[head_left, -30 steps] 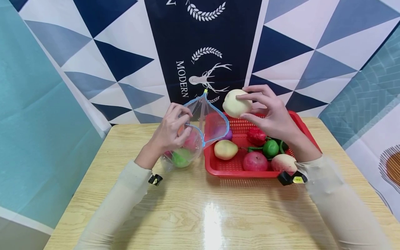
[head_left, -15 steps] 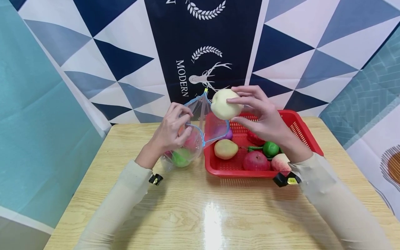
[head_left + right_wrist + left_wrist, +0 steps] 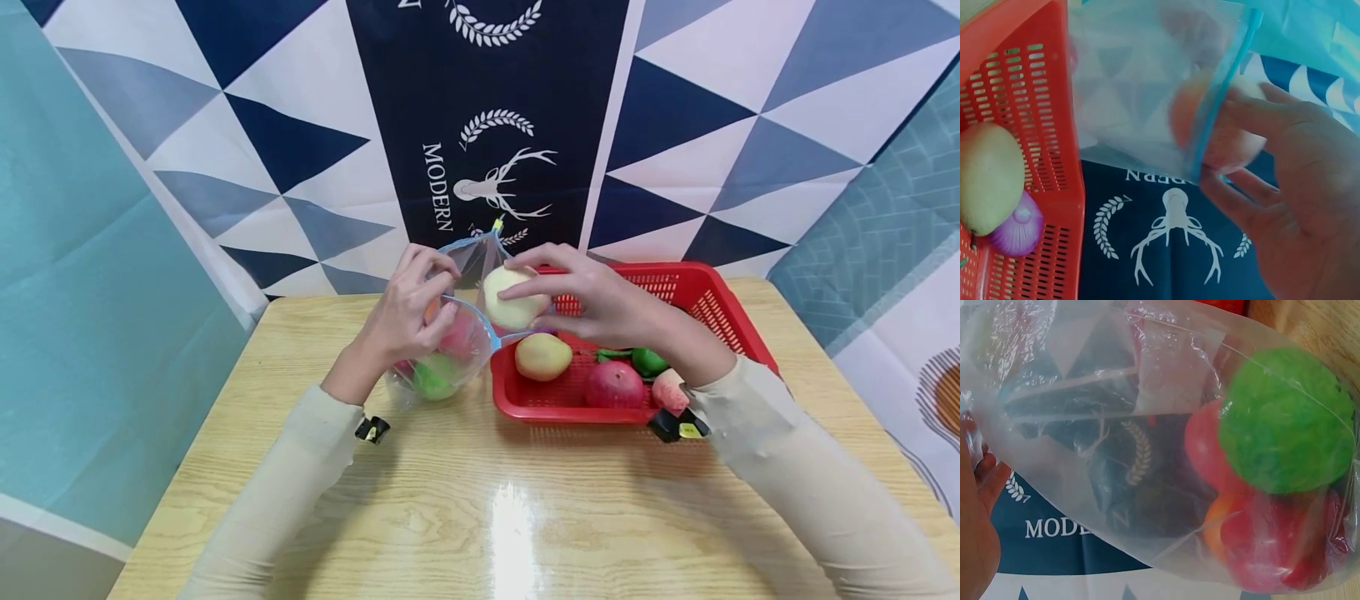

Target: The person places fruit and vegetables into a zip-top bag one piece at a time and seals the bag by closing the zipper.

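In the head view my left hand (image 3: 408, 312) pinches the rim of a clear zip bag (image 3: 468, 258), edged in blue with a yellow slider, and keeps its mouth spread. A bumpy green ball-like item (image 3: 1285, 419) and red and orange fruit (image 3: 1272, 544) fill the bag's bottom. My right hand (image 3: 592, 296) grips a pale peach (image 3: 501, 298) between thumb and fingers at the bag's mouth. In the right wrist view the peach (image 3: 1241, 140) is partly inside, seen through the plastic past the blue edge, with fingertips at that edge.
A red plastic basket (image 3: 585, 414) stands right of the bag. It holds a yellow pear (image 3: 543, 357), a dark pink round fruit (image 3: 613, 384), a green pepper (image 3: 648, 362), another peach (image 3: 670, 392) and a purple onion (image 3: 1019, 228). A patterned cloth (image 3: 300, 125) hangs behind the wooden table (image 3: 420, 500).
My right hand has carried the peach left and down, from above the basket into the bag's mouth. My left hand stays in place on the bag's rim.
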The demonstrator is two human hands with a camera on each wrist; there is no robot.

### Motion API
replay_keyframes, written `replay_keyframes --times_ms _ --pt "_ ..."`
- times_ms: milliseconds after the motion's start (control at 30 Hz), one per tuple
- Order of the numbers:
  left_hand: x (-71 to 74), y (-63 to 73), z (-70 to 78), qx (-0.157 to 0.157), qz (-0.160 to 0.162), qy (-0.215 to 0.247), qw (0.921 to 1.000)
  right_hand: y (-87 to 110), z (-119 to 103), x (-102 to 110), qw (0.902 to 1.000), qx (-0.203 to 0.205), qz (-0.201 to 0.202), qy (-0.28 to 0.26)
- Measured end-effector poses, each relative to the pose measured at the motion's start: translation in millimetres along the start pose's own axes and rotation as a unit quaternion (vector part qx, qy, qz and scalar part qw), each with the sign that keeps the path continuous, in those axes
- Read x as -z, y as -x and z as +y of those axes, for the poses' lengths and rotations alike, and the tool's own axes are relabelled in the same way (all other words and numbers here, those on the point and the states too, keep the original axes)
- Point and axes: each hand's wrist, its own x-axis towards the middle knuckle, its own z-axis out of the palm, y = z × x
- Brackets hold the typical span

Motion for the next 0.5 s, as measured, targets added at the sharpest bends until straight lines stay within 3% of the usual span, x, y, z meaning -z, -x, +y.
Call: replay_keyframes --times_ms 267,500 --pt "-0.3 0.4 1.3 -0.005 -0.004 0.004 1.0 -3.3 -1.8 0.0 0.9905 -0.075 -0.115 0.006" --pt "1.1 0.4 0.1 -0.01 -0.002 0.001 0.9999 -4.1 -2.8 0.7 0.988 -0.099 -0.118 0.012"
